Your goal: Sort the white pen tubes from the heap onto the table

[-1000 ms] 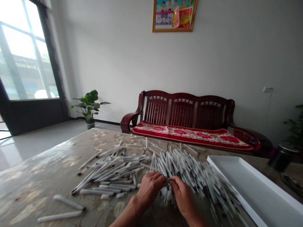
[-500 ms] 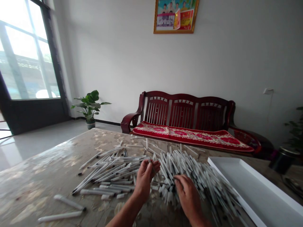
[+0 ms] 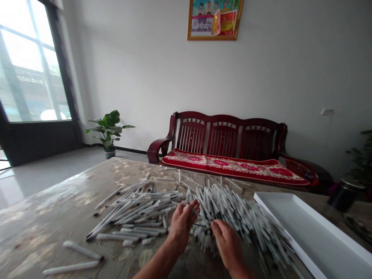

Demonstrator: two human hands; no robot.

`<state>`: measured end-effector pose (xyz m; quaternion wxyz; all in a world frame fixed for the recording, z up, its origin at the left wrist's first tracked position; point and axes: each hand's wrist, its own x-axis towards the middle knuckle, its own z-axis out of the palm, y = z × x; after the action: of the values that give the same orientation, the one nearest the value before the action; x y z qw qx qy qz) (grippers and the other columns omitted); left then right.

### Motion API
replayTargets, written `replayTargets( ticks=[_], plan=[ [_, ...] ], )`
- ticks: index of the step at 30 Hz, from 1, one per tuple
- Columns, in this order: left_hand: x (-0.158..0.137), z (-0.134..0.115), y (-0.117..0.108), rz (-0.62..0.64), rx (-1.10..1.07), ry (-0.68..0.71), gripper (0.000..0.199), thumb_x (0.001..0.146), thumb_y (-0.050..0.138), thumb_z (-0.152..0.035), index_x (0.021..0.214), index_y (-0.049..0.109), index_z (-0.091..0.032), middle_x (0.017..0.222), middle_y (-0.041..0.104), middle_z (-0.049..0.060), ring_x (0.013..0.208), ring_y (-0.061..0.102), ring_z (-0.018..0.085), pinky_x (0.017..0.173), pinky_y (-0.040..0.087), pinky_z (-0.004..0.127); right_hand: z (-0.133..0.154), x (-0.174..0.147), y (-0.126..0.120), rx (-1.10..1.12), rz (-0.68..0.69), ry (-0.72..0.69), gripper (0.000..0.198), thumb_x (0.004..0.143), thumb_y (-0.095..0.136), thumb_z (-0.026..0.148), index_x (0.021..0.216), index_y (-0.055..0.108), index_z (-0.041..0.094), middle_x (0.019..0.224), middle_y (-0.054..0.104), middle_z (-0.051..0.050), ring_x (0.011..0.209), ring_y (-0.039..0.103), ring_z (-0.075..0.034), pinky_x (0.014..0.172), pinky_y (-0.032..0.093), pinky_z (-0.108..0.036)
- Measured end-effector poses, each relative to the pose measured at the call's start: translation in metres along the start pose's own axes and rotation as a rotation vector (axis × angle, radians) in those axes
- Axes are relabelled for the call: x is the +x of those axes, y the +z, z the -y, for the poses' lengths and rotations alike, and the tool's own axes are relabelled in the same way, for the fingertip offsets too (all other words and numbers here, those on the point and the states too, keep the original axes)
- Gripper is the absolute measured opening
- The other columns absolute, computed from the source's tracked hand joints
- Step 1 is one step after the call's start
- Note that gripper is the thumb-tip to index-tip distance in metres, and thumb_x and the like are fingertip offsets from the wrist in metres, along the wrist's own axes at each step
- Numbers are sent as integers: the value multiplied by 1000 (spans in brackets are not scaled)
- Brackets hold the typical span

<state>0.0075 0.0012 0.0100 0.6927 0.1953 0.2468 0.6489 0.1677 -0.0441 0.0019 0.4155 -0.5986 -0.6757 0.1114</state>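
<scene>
Between my two hands lies a slim pale pen (image 3: 198, 214), slanting down to the right. My left hand (image 3: 180, 223) is turned partly palm up, with its thumb and fingers closed on the pen's upper left end. At the lower right end, my right hand (image 3: 228, 242) pinches with thumb and forefinger; its fingertips partly hide that end. Behind and right of my hands spreads a large heap of whitish pens (image 3: 229, 201) with dark tips. To the left, thinner pen parts (image 3: 139, 211) lie loosely in a pile, with a few short white caps (image 3: 128, 243) in front.
Two pens (image 3: 83, 250) rest apart at the table's front left. A shallow white box (image 3: 276, 221) stands on the right of the patterned tabletop (image 3: 37, 232), near a dark canister (image 3: 345, 195). Beyond the table is a red wooden bench (image 3: 226, 135).
My hands have come closer together, the right one turning inward. A pen now spans between them, clearer to see than before. The view has shifted slightly.
</scene>
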Motion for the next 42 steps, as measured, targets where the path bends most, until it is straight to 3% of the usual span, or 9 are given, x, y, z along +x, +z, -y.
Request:
replayTargets(
  ticks=[5, 12, 15, 20, 27, 33, 38, 42],
  plan=[
    [-1, 2, 0, 3, 9, -3, 41, 65, 85, -30, 86, 51, -20, 105, 75, 14, 104, 69, 28, 97, 53, 39, -6, 1, 4, 3, -7, 17, 45, 96, 38, 49, 69, 63, 23, 64, 66, 0, 61, 62, -16, 56, 40, -23],
    [-2, 4, 0, -55, 82, -9, 52, 57, 89, -39, 85, 49, -21, 101, 76, 13, 97, 72, 29, 85, 57, 39, -10, 5, 2, 115, -142, -32, 29, 88, 53, 45, 85, 72, 23, 86, 73, -5, 82, 67, -20, 76, 50, -26],
    [-3, 4, 1, -63, 90, -3, 52, 58, 88, -39, 85, 49, -21, 101, 76, 12, 95, 72, 28, 83, 57, 37, -9, 4, 0, 139, -112, 8, 29, 87, 55, 47, 89, 71, 23, 86, 73, -5, 79, 67, -20, 73, 51, -26],
    [-4, 6, 1, -42, 108, -4, 50, 59, 88, -40, 84, 49, -20, 100, 75, 13, 95, 72, 29, 81, 57, 36, -10, 5, 0, 131, -101, 57, 38, 90, 47, 51, 76, 68, 24, 70, 70, -3, 68, 65, -19, 65, 49, -25],
    [-4, 9, 0, -43, 127, -3, 46, 63, 86, -39, 84, 50, -20, 100, 76, 13, 97, 72, 28, 80, 58, 34, -9, 7, -3, 191, -152, 31, 36, 88, 51, 53, 88, 70, 22, 87, 73, -6, 81, 68, -20, 74, 52, -26],
    [-4, 9, -1, -27, 134, 5, 49, 60, 87, -41, 84, 50, -19, 100, 76, 13, 96, 72, 28, 79, 58, 33, -13, 6, 0, 104, -65, 106, 47, 92, 39, 56, 74, 68, 24, 63, 68, -3, 60, 63, -19, 58, 47, -26],
    [-3, 9, 0, -43, 127, 13, 49, 58, 88, -40, 83, 51, -19, 99, 76, 13, 95, 72, 29, 80, 58, 34, -11, 7, -2, 157, -138, 20, 33, 86, 52, 50, 85, 70, 22, 86, 73, -6, 81, 68, -21, 75, 52, -28],
    [-3, 8, 1, -50, 126, 9, 48, 59, 88, -39, 83, 51, -20, 98, 76, 13, 95, 72, 28, 80, 57, 34, -9, 7, -4, 162, -136, 71, 39, 88, 49, 54, 93, 70, 22, 88, 74, -6, 80, 68, -21, 72, 53, -27]
  ],
)
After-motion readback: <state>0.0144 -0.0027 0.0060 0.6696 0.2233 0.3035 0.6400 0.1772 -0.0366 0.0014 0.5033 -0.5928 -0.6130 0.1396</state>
